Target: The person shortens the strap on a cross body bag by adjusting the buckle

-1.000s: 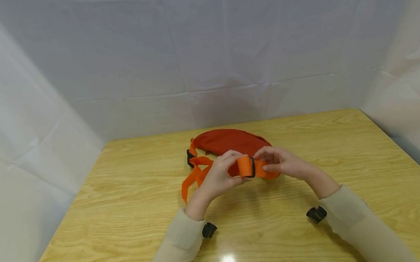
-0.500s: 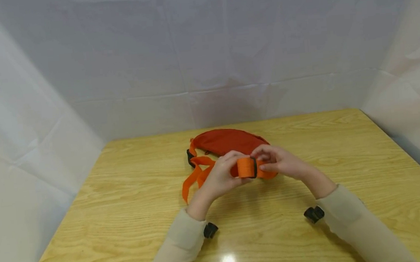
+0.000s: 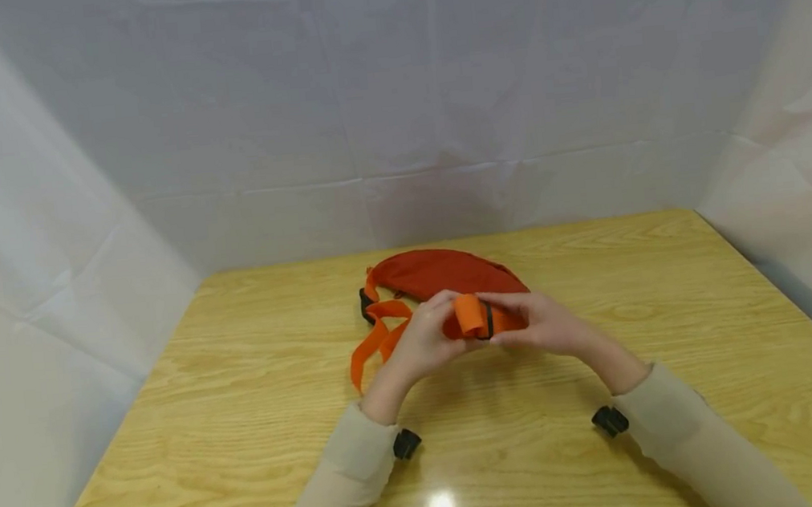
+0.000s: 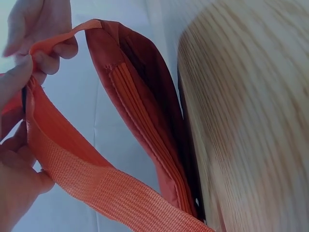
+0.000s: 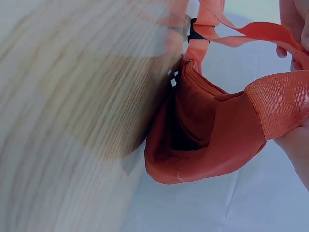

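Note:
In the head view, a red waist bag (image 3: 444,274) lies near the back of the table, its zip visible in the left wrist view. An orange webbing strap (image 3: 467,315) from it is lifted in front of the bag. My left hand (image 3: 424,340) pinches the strap on the left side of a black slide adjuster (image 3: 487,320). Just right of the adjuster, my right hand (image 3: 553,325) grips the strap between thumb and fingers. A small loop of webbing stands up at the adjuster. Some fingertips are hidden behind the strap.
A black buckle (image 3: 366,305) sits at the bag's left end, with a loose strap tail (image 3: 368,357) trailing onto the wooden table (image 3: 247,428). White sheeting (image 3: 393,110) hangs behind and at both sides. Each sleeve cuff carries a black mount (image 3: 611,421).
My right hand has shifted slightly left, its fingers now straighter and closer to the adjuster. The webbing at the adjuster has risen into a curled loop. The bag has barely moved.

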`<state>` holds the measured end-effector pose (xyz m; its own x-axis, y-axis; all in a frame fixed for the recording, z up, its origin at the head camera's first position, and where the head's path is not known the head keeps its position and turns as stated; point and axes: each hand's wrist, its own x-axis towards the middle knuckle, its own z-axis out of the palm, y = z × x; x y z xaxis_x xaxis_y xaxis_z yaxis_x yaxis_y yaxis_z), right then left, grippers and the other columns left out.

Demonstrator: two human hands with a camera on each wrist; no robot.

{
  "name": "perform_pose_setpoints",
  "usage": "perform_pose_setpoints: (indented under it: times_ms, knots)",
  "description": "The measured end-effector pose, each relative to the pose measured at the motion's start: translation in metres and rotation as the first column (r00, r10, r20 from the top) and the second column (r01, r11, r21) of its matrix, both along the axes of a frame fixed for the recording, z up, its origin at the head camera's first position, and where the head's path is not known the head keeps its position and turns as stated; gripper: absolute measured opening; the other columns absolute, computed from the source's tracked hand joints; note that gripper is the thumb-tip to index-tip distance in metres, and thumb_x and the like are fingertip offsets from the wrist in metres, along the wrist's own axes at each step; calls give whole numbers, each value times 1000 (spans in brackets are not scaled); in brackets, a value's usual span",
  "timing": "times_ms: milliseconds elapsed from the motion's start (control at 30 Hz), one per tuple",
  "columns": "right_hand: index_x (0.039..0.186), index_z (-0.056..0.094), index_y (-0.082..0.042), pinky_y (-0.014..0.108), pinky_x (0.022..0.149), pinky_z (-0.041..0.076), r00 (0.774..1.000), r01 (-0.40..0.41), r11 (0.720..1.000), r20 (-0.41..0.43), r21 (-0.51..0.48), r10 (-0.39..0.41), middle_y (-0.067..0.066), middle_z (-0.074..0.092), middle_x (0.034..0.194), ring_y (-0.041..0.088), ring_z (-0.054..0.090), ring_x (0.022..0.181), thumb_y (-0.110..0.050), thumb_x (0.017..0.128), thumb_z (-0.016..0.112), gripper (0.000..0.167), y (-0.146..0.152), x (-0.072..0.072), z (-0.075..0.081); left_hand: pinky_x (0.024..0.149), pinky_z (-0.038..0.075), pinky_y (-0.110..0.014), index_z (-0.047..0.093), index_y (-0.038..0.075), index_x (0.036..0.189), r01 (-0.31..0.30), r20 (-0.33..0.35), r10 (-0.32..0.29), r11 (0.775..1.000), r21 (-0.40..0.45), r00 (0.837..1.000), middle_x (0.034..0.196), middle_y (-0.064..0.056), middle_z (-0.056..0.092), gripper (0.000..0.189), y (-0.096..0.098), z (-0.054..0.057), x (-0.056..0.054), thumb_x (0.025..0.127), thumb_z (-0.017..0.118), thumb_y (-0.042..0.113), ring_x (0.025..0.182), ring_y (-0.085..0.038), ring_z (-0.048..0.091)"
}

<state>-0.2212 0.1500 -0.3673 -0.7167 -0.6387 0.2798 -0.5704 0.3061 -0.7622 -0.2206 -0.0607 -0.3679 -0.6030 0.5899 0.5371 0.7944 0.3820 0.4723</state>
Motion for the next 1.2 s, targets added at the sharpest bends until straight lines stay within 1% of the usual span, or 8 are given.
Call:
perform_pose_setpoints:
  times_ms: [67,133,333,500,633,867,1000,1200]
  knots:
    - [130,42,2,36,82,41,995,29,998,-93,58,-23,17,51,119,23,51,100,-22,77,69,64,-1,1,-1,83,41,-25,60,1,105,-6,-10,5,1000,-15,1000,96,-6,57,43,-1,-1,0,67,77,11,92,-16,54]
    - [130,42,3,39,84,41,989,39,996,-146,75,-28,18,50,121,25,50,103,-22,74,71,67,-2,1,-3,83,42,-24,60,2,106,-3,-17,3,1000,-22,1000,95,-6,58,44,-1,-1,-1,67,77,12,91,-16,55]
    - [126,46,4,37,80,43,987,71,996,-148,52,-63,18,53,117,25,52,99,-15,75,69,59,-5,1,-4,82,41,-24,58,3,108,23,-18,-23,1000,-13,1000,97,-6,58,47,-2,-2,-2,66,77,13,92,-15,55]
    - [122,51,4,33,76,44,985,101,994,-149,50,-93,17,56,112,22,55,92,-15,75,70,54,-5,3,-4,82,41,-23,58,3,107,23,6,-22,1000,-20,1000,98,-5,59,47,-2,-2,-2,66,78,13,92,-14,55]
    - [118,53,6,31,72,46,979,105,994,-180,45,-95,16,59,108,20,55,86,-13,75,71,51,-5,2,-4,81,42,-23,57,3,108,16,-3,-16,999,-48,1000,98,-5,58,50,-3,-1,-2,64,79,16,92,-14,55]
    - [114,56,6,29,67,45,969,119,993,-222,11,-113,15,61,103,17,55,80,-11,72,74,48,-5,3,-3,77,43,-25,59,2,102,-42,-43,38,994,-99,998,94,-6,59,39,-6,1,-1,70,76,15,86,-16,55]
    - [113,57,6,28,67,45,967,121,992,-227,16,-114,14,61,102,17,55,79,-12,72,74,48,-5,3,-4,75,42,-28,61,4,99,-88,-99,75,987,-133,992,92,-4,61,36,-8,2,-1,69,76,18,84,-15,55]
    - [111,58,6,28,66,46,961,118,993,-256,26,-107,15,62,101,18,56,80,-11,70,75,48,-5,4,-3,70,42,-28,62,5,95,-102,-184,73,983,-154,980,86,-2,63,34,-12,3,-1,68,76,20,78,-13,56]
